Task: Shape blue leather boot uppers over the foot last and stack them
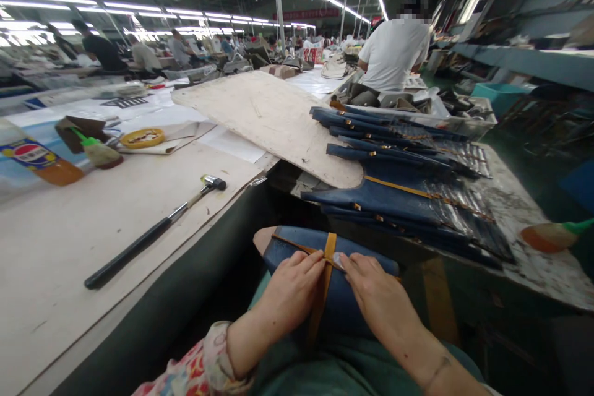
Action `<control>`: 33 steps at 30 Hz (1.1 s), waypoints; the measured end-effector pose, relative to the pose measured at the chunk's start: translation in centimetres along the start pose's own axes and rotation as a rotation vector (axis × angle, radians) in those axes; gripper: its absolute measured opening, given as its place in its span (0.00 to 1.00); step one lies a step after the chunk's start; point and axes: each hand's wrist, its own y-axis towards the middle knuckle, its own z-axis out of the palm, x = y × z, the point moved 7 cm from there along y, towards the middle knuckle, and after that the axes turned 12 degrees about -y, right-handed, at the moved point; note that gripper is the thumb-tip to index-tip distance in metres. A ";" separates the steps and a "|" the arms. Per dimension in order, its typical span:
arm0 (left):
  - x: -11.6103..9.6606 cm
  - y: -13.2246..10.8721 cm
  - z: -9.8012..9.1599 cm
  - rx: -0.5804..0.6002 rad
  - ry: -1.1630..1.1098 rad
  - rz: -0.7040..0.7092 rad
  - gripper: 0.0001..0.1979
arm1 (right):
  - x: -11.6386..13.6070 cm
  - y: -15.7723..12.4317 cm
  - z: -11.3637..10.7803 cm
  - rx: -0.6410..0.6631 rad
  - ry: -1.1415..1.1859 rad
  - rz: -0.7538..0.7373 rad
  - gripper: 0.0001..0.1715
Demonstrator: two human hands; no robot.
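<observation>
A dark blue leather-like piece [357,306] lies across my lap, over a board whose pale rounded end [264,240] sticks out at the left. Tan strips [331,241] cross on top of it, one running lengthwise and one across. My left hand [294,284] has its fingers pressed together on the strips, just left of the crossing. From the other side, my right hand [375,288] pinches at the same crossing. A small whitish bit [338,261] shows at its fingertips; I cannot tell what it is. Both palms face down, and the fingers partly hide the strips.
On the left table lie a hammer [158,229], a glue bottle [102,151], a drink bottle [39,161] and a yellow dish [143,137]. Stacked blue pieces [399,182] and another glue bottle [552,236] are at right. A large pale board [260,111] bridges ahead; a person [394,49] sits beyond.
</observation>
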 end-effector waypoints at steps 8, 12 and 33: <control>0.8 -0.9 -1.4 -0.123 0.032 -0.043 0.17 | -1.9 -0.5 -2.0 -0.017 0.238 -0.081 0.21; 0.7 -0.9 -1.2 -0.115 0.030 -0.035 0.17 | -0.9 1.0 -3.6 -0.053 0.329 -0.105 0.21; 5.8 -3.3 -3.2 -0.160 0.135 -0.205 0.17 | 6.2 7.1 -0.7 -0.042 0.300 -0.247 0.18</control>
